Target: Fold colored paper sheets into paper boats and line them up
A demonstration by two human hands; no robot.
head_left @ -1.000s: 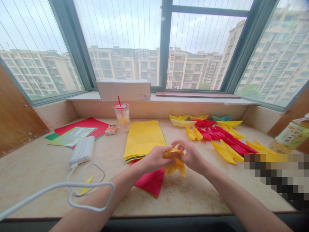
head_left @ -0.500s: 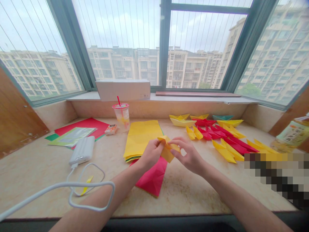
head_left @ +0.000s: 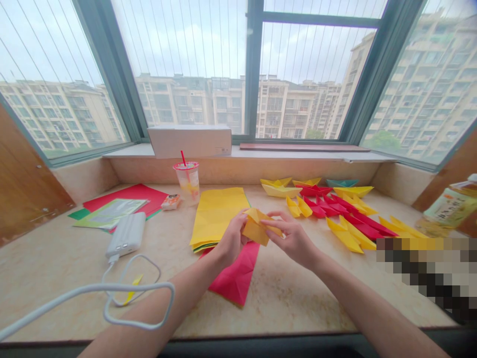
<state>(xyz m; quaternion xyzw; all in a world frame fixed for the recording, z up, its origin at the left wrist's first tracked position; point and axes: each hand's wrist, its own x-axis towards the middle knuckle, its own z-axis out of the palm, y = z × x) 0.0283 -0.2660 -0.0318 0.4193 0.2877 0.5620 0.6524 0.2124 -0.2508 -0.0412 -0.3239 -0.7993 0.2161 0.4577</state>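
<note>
Between my hands is a small piece of folded yellow paper (head_left: 257, 228), raised above the worktop. My left hand (head_left: 233, 236) pinches its left side, and my right hand (head_left: 290, 234) has its fingers and thumb closed on the right side. Beneath them lies a creased red sheet of paper (head_left: 234, 278), partly covered by my left forearm. A stack of yellow paper (head_left: 218, 214) with green edges showing below sits just behind and to the left. To the right, several folded paper boats stand in rows, among them a yellow boat (head_left: 350, 233) and a red boat (head_left: 313, 190).
A white power bank (head_left: 126, 233) with a looped white cable (head_left: 137, 286) lies at left, near red sheets (head_left: 134, 191). Behind stand a plastic cup with a straw (head_left: 187, 181), a small orange packet (head_left: 171, 202) and a white box (head_left: 190, 141). A bottle (head_left: 452, 206) is at far right.
The folded yellow paper has turned slightly in my hands and shows a broader face. My left fingers have shifted lower along its side, and my right fingers now lie across its right part.
</note>
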